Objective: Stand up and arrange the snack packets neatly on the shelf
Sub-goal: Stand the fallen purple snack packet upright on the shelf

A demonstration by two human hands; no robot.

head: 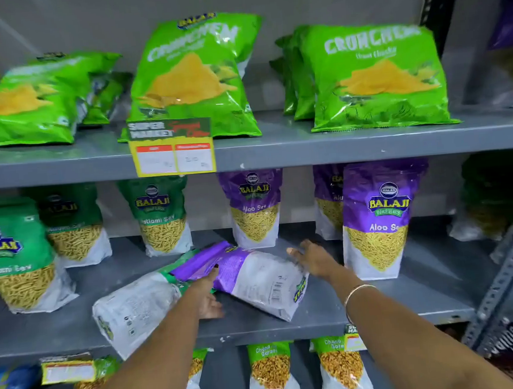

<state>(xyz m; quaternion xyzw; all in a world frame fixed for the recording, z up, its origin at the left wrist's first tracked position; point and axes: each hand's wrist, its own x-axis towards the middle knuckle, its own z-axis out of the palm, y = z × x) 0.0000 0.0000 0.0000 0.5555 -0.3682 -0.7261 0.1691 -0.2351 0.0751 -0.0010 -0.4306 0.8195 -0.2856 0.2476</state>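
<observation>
Two snack packets lie flat on the middle grey shelf [380, 304]. One is a purple Aloo Sev packet [255, 274], back side up. The other is a green-topped packet [135, 308], partly under the purple one. My left hand [206, 293] rests on the purple packet's left part, thumb on top, fingers curled at its lower edge. My right hand [311, 259] is spread open at the packet's right end, touching or just above it. Upright purple Aloo Sev packets [377, 218] stand to the right and behind, green Ratlami Sev packets [14, 256] to the left.
The upper shelf holds green Crunchem bags [374, 74], one leaning bag [190, 76] and toppled ones at left [26, 98]. A yellow price tag [173, 153] hangs on its edge. Chana packets [271, 374] stand on the lower shelf. A perforated steel upright [512, 269] is at right.
</observation>
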